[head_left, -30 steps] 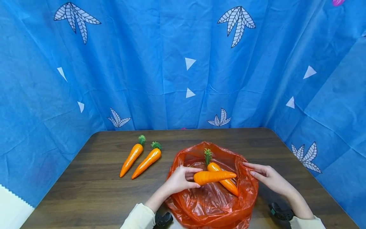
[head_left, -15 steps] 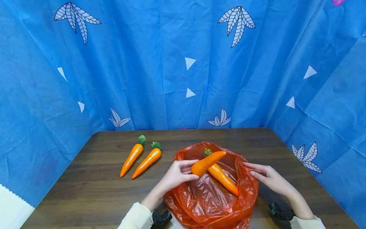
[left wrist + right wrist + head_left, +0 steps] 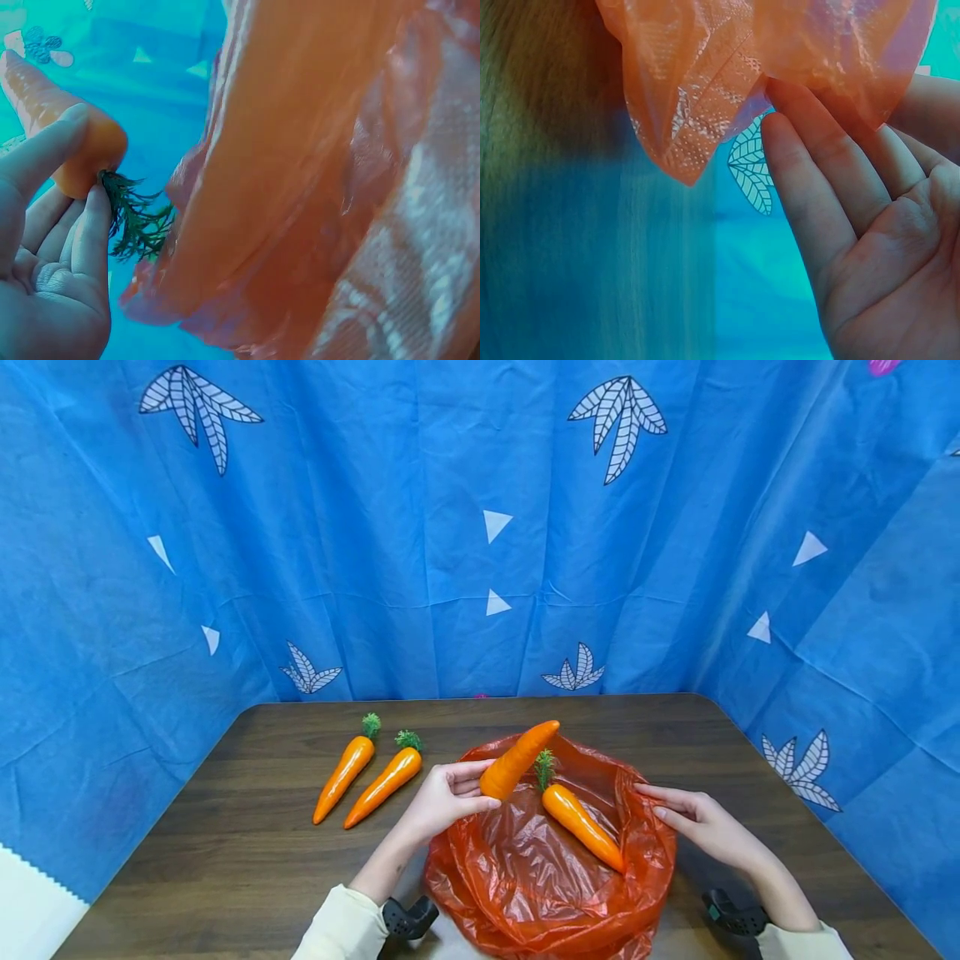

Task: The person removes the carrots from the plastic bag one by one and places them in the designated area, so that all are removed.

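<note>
My left hand (image 3: 441, 800) holds a glossy orange carrot (image 3: 517, 762) by its thick end, its tip slanting up and to the right above the red plastic bag (image 3: 480, 893). Green leaves (image 3: 139, 214) hang from that end in the left wrist view, beside the bag's wall. Inside the open bag lies another carrot (image 3: 581, 827) with a green top. At the bag's right side, my right hand (image 3: 712, 831) pinches the rim between thumb and fingers. The right wrist view shows the fingertips (image 3: 780, 135) against the thin plastic.
Two more carrots, a left one (image 3: 345, 777) and a right one (image 3: 384, 787), lie side by side on the brown wooden table (image 3: 247, 860), left of the bag. A blue patterned curtain (image 3: 420, 527) surrounds the table's back and sides.
My left hand has moved up and left with the carrot, whose tip has swung from pointing right to pointing up. My right hand stays at the bag's rim.
</note>
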{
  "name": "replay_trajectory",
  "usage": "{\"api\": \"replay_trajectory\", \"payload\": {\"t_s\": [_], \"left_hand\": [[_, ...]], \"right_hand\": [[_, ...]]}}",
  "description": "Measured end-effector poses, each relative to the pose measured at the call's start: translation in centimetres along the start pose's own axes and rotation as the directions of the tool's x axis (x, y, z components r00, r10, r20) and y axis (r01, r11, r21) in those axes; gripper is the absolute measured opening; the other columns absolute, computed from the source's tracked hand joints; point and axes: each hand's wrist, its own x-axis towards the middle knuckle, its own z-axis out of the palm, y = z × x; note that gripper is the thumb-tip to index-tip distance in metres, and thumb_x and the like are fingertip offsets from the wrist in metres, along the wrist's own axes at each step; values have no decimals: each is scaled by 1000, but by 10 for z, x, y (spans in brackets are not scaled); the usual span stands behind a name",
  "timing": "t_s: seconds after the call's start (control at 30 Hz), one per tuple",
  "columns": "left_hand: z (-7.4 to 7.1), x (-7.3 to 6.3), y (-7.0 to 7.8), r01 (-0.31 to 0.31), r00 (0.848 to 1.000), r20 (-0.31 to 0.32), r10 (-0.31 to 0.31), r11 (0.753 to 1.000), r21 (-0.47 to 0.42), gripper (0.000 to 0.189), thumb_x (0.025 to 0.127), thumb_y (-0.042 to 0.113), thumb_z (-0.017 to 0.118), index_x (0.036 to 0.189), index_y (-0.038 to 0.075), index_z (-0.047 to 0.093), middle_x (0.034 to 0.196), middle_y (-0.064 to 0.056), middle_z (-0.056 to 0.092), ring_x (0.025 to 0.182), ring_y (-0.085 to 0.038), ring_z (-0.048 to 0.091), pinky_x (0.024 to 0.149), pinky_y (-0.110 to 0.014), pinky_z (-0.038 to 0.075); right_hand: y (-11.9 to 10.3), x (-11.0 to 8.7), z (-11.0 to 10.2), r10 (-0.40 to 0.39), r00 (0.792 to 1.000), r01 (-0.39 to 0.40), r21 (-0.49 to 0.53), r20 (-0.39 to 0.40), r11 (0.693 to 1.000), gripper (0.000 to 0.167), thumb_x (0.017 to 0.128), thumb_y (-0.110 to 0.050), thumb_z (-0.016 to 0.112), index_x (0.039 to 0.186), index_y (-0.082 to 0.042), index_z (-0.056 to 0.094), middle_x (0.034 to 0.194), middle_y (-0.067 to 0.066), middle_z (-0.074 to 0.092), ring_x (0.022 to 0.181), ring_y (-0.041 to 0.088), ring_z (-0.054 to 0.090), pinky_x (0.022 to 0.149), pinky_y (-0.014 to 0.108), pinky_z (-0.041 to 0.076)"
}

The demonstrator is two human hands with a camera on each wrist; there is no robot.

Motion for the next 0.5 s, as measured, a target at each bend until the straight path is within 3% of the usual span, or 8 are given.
{"api": "replay_trajectory", "payload": {"t_s": [0.27, 0.5], "left_hand": [[-22, -4, 14, 8, 992, -129, -11, 1000, -26, 53, 80, 7, 75, 129, 0, 55, 120, -16, 60, 107, -27, 59, 84, -37, 49], [-47, -11, 29, -16, 962, -273, 12, 1000, -14, 52, 82, 7, 72, 130, -2, 52, 119, -19, 59, 106, -26, 60, 84, -34, 49]], "right_hand": [[-1, 1, 1, 3, 1000, -3, -14, -9, 1000, 42, 99, -4, 44, 136, 15, 35, 124, 38, 46, 98, 23, 63, 75, 35, 53], [-1, 0, 1, -17, 1000, 17, -1, 1, 1000, 41, 99, -2, 42, 135, 16, 34, 123, 36, 47, 96, 26, 64, 74, 36, 53]]}}
